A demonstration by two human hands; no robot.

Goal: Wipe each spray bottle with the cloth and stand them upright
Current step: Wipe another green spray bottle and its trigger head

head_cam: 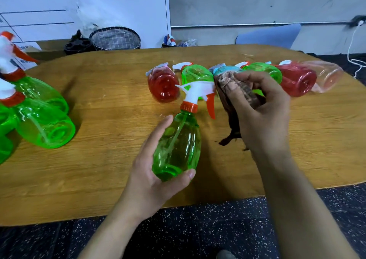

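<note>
Holding a green spray bottle (178,147) above the desk's (118,110) near edge, the left hand (150,179) curls around its base; the right hand's (259,116) fingers clamp a dark cloth (233,100) beside its white nozzle.

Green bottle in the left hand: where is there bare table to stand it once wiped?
Bare wooden table lies between the green bottles at left and the lying row at the back. The near edge right of the hands is bare too. The row behind the cloth is crowded.
</note>
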